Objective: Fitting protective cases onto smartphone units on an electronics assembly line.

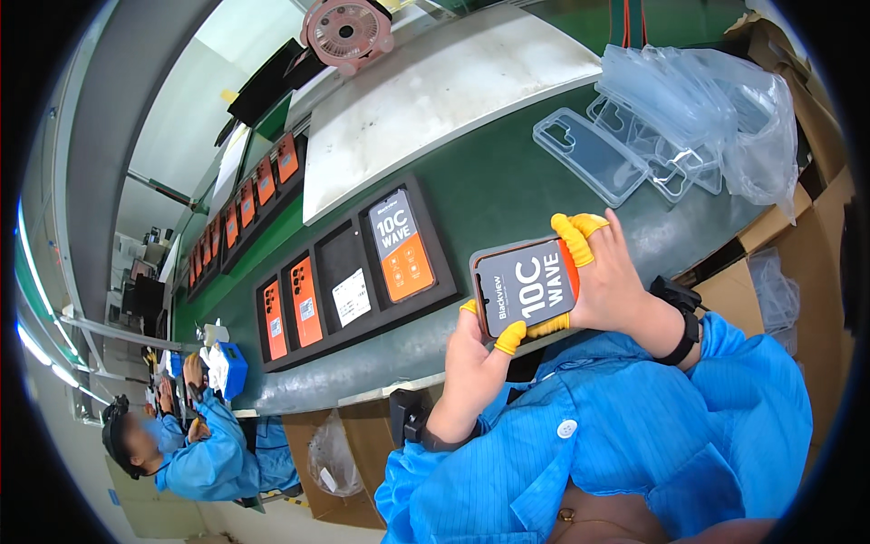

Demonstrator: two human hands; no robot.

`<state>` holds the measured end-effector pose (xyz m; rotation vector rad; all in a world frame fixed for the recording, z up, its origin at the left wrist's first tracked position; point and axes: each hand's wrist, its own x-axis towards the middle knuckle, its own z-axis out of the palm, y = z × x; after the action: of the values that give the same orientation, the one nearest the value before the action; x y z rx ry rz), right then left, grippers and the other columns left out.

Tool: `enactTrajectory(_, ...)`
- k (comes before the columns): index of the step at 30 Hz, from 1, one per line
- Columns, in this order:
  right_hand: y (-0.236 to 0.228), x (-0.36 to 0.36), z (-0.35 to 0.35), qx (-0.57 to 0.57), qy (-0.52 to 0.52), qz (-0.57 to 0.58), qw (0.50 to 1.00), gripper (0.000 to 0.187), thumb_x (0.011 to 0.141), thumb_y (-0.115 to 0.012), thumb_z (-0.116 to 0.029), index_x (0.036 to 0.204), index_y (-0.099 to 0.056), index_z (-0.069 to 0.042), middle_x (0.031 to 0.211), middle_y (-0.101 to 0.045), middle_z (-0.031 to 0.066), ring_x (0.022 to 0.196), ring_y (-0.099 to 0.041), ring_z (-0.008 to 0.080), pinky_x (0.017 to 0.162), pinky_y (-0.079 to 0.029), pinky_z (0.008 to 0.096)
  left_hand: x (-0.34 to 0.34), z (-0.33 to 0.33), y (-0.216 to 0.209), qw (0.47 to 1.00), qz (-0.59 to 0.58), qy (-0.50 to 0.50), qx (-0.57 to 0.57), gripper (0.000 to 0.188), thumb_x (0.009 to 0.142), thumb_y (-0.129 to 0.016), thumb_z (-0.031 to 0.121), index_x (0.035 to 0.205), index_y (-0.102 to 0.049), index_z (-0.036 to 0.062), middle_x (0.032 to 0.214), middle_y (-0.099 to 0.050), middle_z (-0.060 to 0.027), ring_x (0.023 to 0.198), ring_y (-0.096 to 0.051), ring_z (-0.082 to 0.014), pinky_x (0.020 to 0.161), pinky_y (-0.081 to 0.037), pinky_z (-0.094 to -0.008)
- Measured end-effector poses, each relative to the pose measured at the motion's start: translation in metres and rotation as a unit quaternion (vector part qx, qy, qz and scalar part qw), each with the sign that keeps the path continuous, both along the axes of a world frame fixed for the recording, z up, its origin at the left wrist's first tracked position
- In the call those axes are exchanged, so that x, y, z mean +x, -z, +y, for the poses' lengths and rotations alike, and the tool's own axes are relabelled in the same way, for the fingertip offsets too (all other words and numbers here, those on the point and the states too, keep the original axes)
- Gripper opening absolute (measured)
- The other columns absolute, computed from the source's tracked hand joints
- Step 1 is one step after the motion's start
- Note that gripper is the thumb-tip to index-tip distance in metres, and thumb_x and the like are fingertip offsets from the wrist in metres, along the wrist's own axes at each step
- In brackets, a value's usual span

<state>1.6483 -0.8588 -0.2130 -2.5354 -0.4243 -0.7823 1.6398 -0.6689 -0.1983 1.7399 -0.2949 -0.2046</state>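
Note:
A smartphone point(524, 288) with a grey and orange printed screen film is held sideways, its screen facing up, at the table's near edge. My left hand point(476, 367) grips its lower left corner, and my right hand point(612, 276) closes round its right end. Yellow finger cots cover several of my fingertips. A clear rim shows along the phone's edge; whether it is a fitted case I cannot tell. To the left lies a black foam tray point(337, 238). It holds a face-up phone point(401, 243), two orange phones back up point(305, 299), and a slot with a white label point(352, 297).
Clear phone cases point(591, 156) lie at the right by a plastic bag point(757, 127) of more. A white board point(435, 82) and a pink fan point(347, 34) stand behind. More phone trays point(263, 181), a blue bin point(234, 370) and a co-worker point(204, 444) are leftward. Cardboard boxes point(725, 295) flank the table.

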Motion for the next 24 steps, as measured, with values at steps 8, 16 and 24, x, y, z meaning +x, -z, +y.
enactTrajectory(8, -0.02, 0.013, -0.013, 0.077, -0.112, 0.183, 0.974, 0.067, 0.053, -0.071, -0.045, 0.102, -0.053, -0.003, 0.085, -0.056, 0.0161, 0.08, -0.054, 0.0308, 0.072, -0.043, 0.0352, 0.002, 0.002, -0.002, 0.999, -0.008, -0.041, -0.015, 0.028, 0.072, -0.061, 0.003, 0.097, -0.048, -0.0033, 0.087, -0.058, -0.0069, 0.082, -0.051, -0.0083, 0.072, -0.041, -0.0233)
enactTrajectory(16, -0.016, 0.013, -0.011, 0.075, -0.1, 0.186, 0.975, 0.036, 0.055, -0.071, -0.031, 0.074, -0.058, -0.002, 0.071, -0.056, 0.0127, 0.068, -0.055, 0.0275, 0.061, -0.044, 0.036, 0.007, 0.007, 0.006, 0.994, -0.063, -0.082, 0.039, 0.024, 0.071, -0.062, 0.004, 0.092, -0.052, -0.002, 0.079, -0.061, -0.0087, 0.075, -0.055, -0.0093, 0.064, -0.044, -0.0238)
enactTrajectory(24, -0.017, 0.006, -0.005, 0.093, -0.095, 0.162, 0.978, 0.038, 0.053, -0.073, -0.033, 0.062, -0.054, -0.001, 0.061, -0.052, 0.0107, 0.059, -0.054, 0.0268, 0.053, -0.043, 0.0342, 0.032, 0.029, -0.019, 0.983, -0.176, -0.001, 0.049, 0.042, 0.07, -0.065, 0.012, 0.106, -0.047, -0.0011, 0.091, -0.056, -0.0093, 0.086, -0.053, -0.0151, 0.075, -0.041, -0.0258)
